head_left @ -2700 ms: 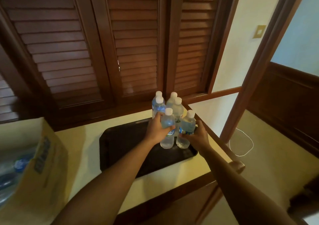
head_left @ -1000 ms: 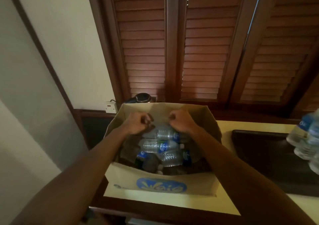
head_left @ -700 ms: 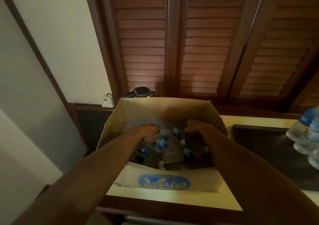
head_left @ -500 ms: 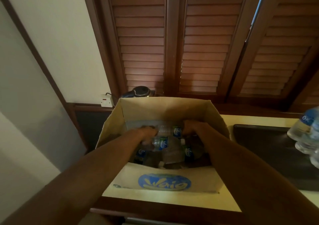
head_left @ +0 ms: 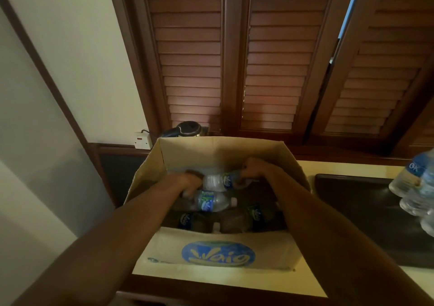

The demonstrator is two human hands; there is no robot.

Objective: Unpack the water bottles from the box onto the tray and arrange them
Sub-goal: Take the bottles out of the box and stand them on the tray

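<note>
I see the cardboard box [head_left: 218, 254] on the pale counter [head_left: 347, 167], both forearms reaching into it. The dark tray [head_left: 357, 202] sits just right of the box, with upright water bottles [head_left: 413, 183] on it at the frame edge. More bottles lie on their sides in the box. My right hand [head_left: 254, 168] curls around the end of the upper bottle [head_left: 220, 181]; my left hand [head_left: 190, 183] grips the base end of the lower bottle [head_left: 212, 203]. A black kettle [head_left: 187, 128] and wall socket [head_left: 142, 139] sit behind the box.
</note>
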